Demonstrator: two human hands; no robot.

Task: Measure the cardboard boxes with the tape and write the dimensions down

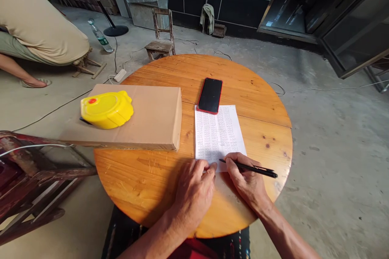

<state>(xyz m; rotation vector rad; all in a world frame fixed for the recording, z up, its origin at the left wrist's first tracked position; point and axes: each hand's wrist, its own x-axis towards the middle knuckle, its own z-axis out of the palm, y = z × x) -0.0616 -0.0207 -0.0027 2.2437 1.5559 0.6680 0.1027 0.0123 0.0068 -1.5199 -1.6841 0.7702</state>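
Note:
A black pen [255, 167] is pinched in my right hand [246, 182], its tip touching the lower part of a white sheet of paper [216, 137]. Rows of small handwritten characters cover most of the sheet. My left hand [196, 188] has its fingers curled in and holds down the sheet's lower left corner, the thumb lying on the bottom edge. Over the sheet's top edge lies a black phone [210, 95] with a red case and a dark screen. All of this rests on a round wooden table [261, 109].
A cardboard box [154, 117] overhangs the table's left side, with a yellow tape-measure-shaped case [107, 109] on top. A wooden chair [39, 174] stands close at left. Beyond are a small chair [162, 34], a bottle [101, 37], cables and a seated person [39, 24].

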